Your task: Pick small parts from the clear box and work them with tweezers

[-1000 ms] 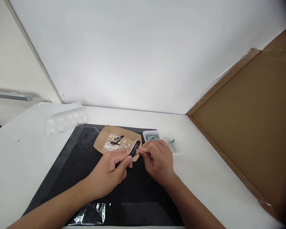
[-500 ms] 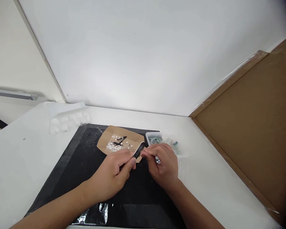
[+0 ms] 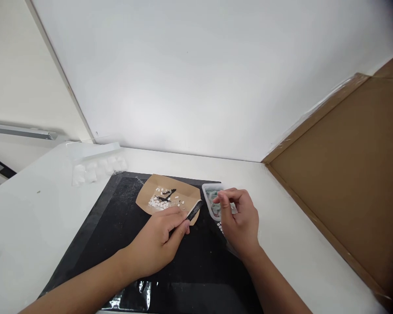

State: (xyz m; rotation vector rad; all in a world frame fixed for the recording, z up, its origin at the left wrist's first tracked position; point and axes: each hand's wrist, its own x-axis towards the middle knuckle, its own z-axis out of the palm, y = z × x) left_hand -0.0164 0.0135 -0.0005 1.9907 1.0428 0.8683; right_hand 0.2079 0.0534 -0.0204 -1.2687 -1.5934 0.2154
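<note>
White table (image 3: 308, 244) bears black mat (image 3: 196, 274). Brown paper sheet (image 3: 190, 190) lies on mat, beyond left hand (image 3: 163, 237). Left hand: narrow pinch, thumb against fingers, holding black strip (image 3: 194, 210). Right hand (image 3: 238, 222): apart from strip, fingers curled beside white tub (image 3: 212, 186); cannot tell whether anything pinched. Strip: near end in left grip, pale-edged far end jutting past grip, up and rightward. On sheet: black scraps (image 3: 165, 198), small white pieces (image 3: 157, 203).

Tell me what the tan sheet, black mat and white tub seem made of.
Tan sheet: probably paper or card, matte, without glare. Black mat: possibly plastic, glossy where its near edge glares. White tub: likely plastic, smooth, with rounded rim.
</note>
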